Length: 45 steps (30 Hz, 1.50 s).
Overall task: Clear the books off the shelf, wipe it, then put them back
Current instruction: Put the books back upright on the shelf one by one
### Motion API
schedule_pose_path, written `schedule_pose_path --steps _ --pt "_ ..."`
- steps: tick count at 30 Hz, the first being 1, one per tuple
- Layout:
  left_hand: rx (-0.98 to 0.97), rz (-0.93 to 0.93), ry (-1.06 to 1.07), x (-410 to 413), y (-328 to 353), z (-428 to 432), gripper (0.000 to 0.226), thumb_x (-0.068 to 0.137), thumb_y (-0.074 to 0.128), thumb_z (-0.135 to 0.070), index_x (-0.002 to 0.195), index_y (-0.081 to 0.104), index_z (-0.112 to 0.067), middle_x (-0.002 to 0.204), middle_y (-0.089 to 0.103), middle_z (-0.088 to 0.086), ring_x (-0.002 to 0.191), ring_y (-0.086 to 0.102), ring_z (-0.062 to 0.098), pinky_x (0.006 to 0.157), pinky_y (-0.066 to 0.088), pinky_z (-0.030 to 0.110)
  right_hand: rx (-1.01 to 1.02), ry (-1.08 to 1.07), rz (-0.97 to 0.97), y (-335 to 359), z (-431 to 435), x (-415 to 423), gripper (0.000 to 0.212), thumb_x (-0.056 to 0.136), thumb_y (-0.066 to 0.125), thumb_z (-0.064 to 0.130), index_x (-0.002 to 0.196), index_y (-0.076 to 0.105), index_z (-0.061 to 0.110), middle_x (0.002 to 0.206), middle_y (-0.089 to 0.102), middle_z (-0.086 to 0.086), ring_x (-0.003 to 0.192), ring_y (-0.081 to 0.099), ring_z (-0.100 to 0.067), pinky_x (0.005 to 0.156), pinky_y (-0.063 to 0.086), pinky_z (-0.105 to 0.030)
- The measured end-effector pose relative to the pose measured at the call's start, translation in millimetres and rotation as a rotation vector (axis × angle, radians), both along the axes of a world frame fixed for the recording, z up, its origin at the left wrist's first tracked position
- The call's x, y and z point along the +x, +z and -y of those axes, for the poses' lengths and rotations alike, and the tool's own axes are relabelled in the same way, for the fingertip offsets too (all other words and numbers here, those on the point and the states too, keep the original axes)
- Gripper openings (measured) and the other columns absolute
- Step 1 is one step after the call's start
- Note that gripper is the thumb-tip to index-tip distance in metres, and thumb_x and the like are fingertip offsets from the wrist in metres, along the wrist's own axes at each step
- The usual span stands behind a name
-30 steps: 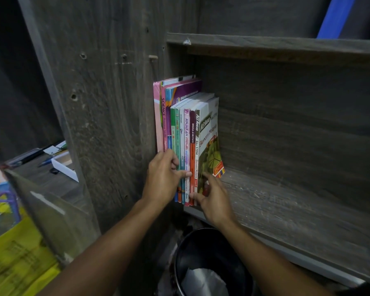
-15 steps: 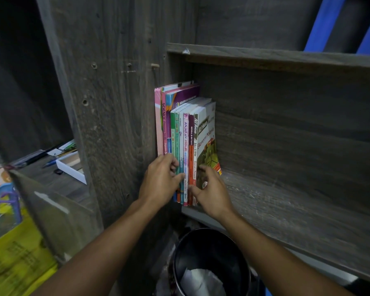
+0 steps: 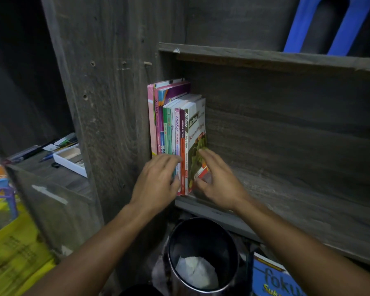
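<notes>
Several thin, colourful books [image 3: 175,129] stand upright in a row at the left end of the grey wooden shelf [image 3: 297,206], tight against the cabinet's side wall. My left hand [image 3: 156,182] lies over the lower spines with its fingers stretched across them. My right hand [image 3: 218,184] presses flat against the cover of the rightmost book, fingers straight and thumb near the book's bottom corner. Both hands hide the feet of the books.
The shelf board runs bare to the right of the books. Below it stands a round metal bin [image 3: 203,233] holding crumpled white paper [image 3: 195,272], next to a blue book [image 3: 273,278]. A white tray [image 3: 69,159] with pens and a yellow bag [image 3: 13,253] lie to the left. Blue plastic legs [image 3: 297,24] stand on the upper shelf.
My right hand has slid from the bottom edge of the rightmost book up onto its cover and opened flat. The left hand's fingers have straightened across the spines.
</notes>
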<state>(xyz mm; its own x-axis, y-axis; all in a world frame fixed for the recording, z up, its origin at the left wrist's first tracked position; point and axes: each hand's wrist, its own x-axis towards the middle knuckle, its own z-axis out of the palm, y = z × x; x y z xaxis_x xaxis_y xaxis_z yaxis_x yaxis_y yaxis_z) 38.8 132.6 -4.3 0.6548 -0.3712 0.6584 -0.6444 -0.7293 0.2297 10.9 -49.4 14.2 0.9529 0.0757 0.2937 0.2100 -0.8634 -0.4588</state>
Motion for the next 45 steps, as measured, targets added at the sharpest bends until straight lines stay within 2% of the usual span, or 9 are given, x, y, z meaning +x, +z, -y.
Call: schedule_pose_path --steps 4,10,16,23,29,35,39,43,45 --pt "0.087 0.03 0.005 -18.5 -10.1 7.0 0.059 0.079 0.072 -0.02 0.134 0.051 -0.013 0.135 0.054 0.009 0.13 0.045 0.027 0.113 0.024 0.037 -0.159 -0.03 0.016 2.1 18.9 -30.7 0.081 0.095 0.057 0.04 0.157 0.006 0.031 0.166 -0.001 0.004 0.152 0.001 -0.017 0.121 0.0 -0.042" --pt "0.089 -0.005 -0.085 -46.1 -22.6 40.1 0.073 0.078 0.071 -0.025 0.143 0.041 -0.014 0.146 0.042 0.012 0.137 0.036 0.035 0.113 0.03 0.053 -0.281 -0.164 -0.017 -6.5 47.8 -90.0 0.083 0.093 0.056 0.044 0.157 0.005 0.031 0.166 -0.008 0.002 0.153 -0.003 -0.022 0.121 0.0 -0.045" --pt "0.12 -0.04 -0.176 -76.4 -35.7 90.0 0.072 0.081 0.056 -0.039 0.146 0.036 -0.016 0.15 0.037 0.015 0.139 0.032 0.038 0.113 0.027 0.054 -0.293 -0.313 -0.073 -18.1 78.0 -154.1 0.085 0.094 0.055 0.046 0.157 0.001 0.031 0.165 -0.01 0.001 0.153 -0.005 -0.022 0.122 0.002 -0.047" --pt "0.085 -0.136 -0.27 -120.9 -64.5 146.9 0.071 0.082 0.05 -0.04 0.145 0.038 -0.012 0.148 0.041 0.017 0.135 0.038 0.04 0.11 0.032 0.056 -0.193 -0.448 -0.123 -49.8 117.5 -216.3 0.083 0.093 0.057 0.045 0.158 0.008 0.027 0.166 -0.003 -0.001 0.153 0.0 -0.022 0.122 0.004 -0.044" --pt "0.06 -0.401 -0.294 -151.8 -117.6 184.3 0.071 0.088 0.057 -0.035 0.15 0.03 -0.015 0.153 0.035 0.011 0.141 0.029 0.033 0.116 0.022 0.047 -0.04 -0.525 -0.258 -107.3 147.7 -242.0 0.081 0.094 0.057 0.043 0.157 0.01 0.026 0.166 0.001 -0.001 0.152 0.005 -0.021 0.122 0.007 -0.044" --pt "0.014 -0.6 -0.256 -158.8 -172.6 204.0 0.072 0.078 0.053 -0.036 0.143 0.042 -0.006 0.138 0.051 0.017 0.127 0.047 0.035 0.108 0.038 0.043 0.09 -0.601 -0.38 -170.4 164.9 -239.7 0.081 0.093 0.057 0.043 0.157 0.013 0.021 0.165 0.009 -0.005 0.151 0.013 -0.025 0.121 0.019 -0.044" --pt "0.043 -0.776 -0.258 -147.9 -207.1 210.1 0.063 0.078 0.054 -0.041 0.137 0.045 -0.02 0.13 0.057 0.002 0.117 0.054 0.024 0.095 0.049 0.043 0.216 -0.661 -0.488 -206.9 171.9 -232.7 0.079 0.093 0.058 0.043 0.157 0.015 0.021 0.165 0.009 -0.002 0.151 0.015 -0.023 0.12 0.024 -0.043" --pt "0.073 -0.864 -0.21 -148.5 -229.6 216.6 0.067 0.086 0.065 -0.022 0.145 0.037 -0.01 0.141 0.048 0.014 0.128 0.045 0.032 0.102 0.038 0.038 0.349 -0.727 -0.557 -235.8 180.0 -229.1 0.08 0.091 0.063 0.038 0.156 0.019 0.022 0.164 0.014 -0.001 0.149 0.02 -0.025 0.119 0.026 -0.042" --pt "0.067 -0.956 -0.197 -147.3 -242.5 217.5 0.069 0.088 0.066 -0.022 0.148 0.033 -0.01 0.145 0.044 0.014 0.131 0.042 0.032 0.103 0.037 0.037 0.446 -0.774 -0.546 -247.1 183.8 -228.0 0.077 0.091 0.066 0.032 0.155 0.024 0.02 0.161 0.022 -0.002 0.147 0.026 -0.023 0.118 0.028 -0.039"
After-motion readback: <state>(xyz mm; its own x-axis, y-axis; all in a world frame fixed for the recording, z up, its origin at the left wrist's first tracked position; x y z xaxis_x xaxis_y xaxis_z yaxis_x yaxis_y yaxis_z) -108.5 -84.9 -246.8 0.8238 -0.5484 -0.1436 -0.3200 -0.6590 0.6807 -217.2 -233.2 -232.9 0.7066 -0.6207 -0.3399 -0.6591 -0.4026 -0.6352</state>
